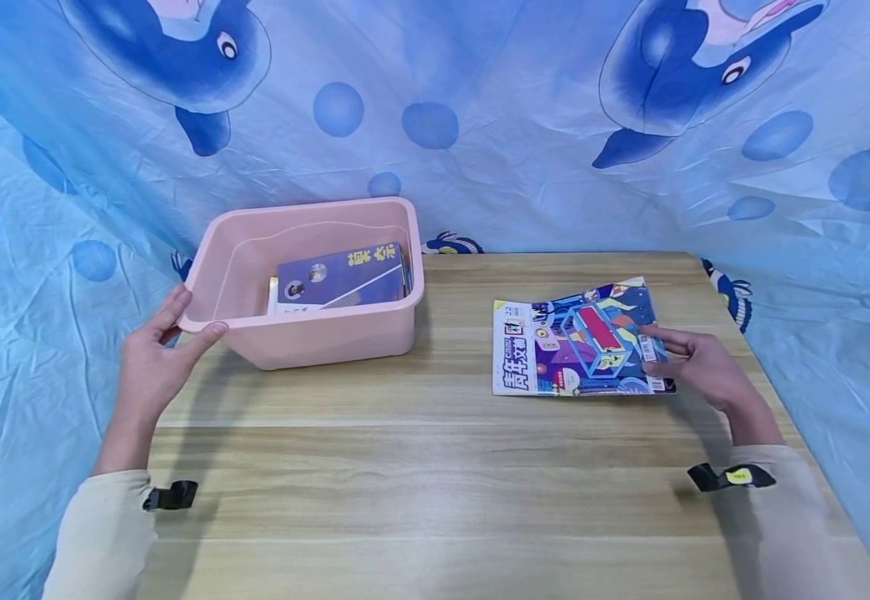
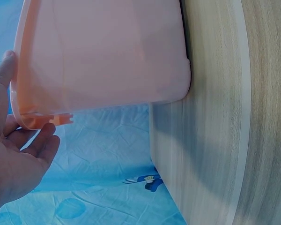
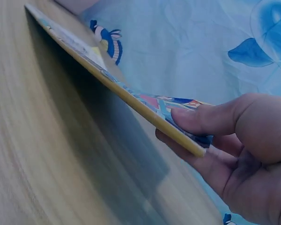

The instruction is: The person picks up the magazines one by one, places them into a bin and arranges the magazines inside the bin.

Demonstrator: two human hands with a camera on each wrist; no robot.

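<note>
Firmly pinched in right hand (image 1: 697, 362): thin glossy magazine (image 1: 577, 337), corner raised.

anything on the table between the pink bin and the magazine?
Nothing: head view shows only bare table between bin and magazine.

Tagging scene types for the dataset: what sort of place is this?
Probably a makeshift recording setup rather than a lived-in room: a wooden table closed in on three sides by a hung blue cartoon-dolphin sheet, with only a pink bin and a magazine laid out.
</note>
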